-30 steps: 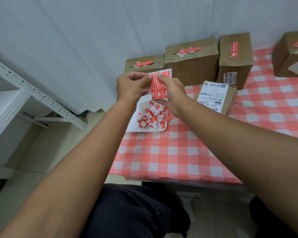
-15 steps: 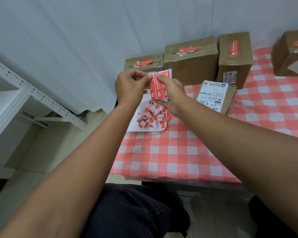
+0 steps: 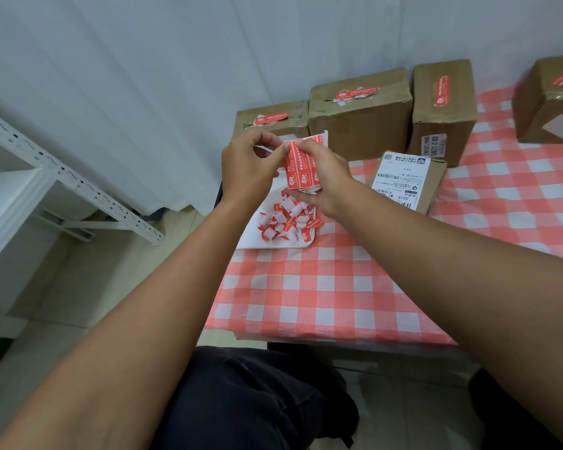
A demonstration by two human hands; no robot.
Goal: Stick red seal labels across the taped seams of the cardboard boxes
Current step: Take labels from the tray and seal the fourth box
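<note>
Our left hand (image 3: 247,164) pinches the top corner of the red seal label sheet (image 3: 301,167), held above the white tray (image 3: 254,235) of peeled scraps. Our right hand (image 3: 325,177) grips the sheet from behind. To the right on the checked worktop (image 3: 322,287), cardboard boxes (image 3: 359,125) stand along the wall, red seals on their seams.

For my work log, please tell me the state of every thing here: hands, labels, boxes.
left hand: pinches a label edge
right hand: holds label stack
label stack: held above tray
tray: holds crumpled backings
front box: lying flat, no red seal visible
back boxes: sealed red
</note>
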